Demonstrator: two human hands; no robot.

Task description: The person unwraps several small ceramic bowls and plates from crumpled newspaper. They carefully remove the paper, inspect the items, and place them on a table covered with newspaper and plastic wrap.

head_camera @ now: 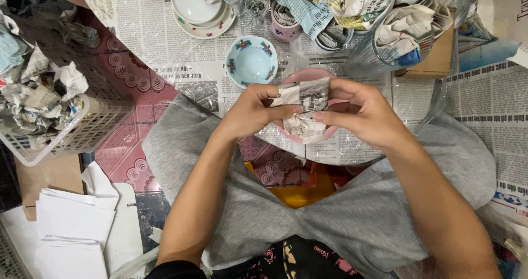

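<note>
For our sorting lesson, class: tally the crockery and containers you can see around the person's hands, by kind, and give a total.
Pink bowl, partly wrapped in newspaper, held by left hand and right hand: 1
Blue floral bowl: 1
White plates, stacked: 2
Pink mug: 1
White plastic basket: 1
Total: 6

Looking like a home floor used for packing crockery: sitting low over patterned floor tiles (129, 147), newspaper sheets (165, 37) lying spread under bowls (252, 60), stacked plates (199, 9) and paper-stuffed cups (286, 23), a plastic basket (82, 133) brimming with crumpled paper, white sheets (71, 224) and cardboard piling alongside.
</note>
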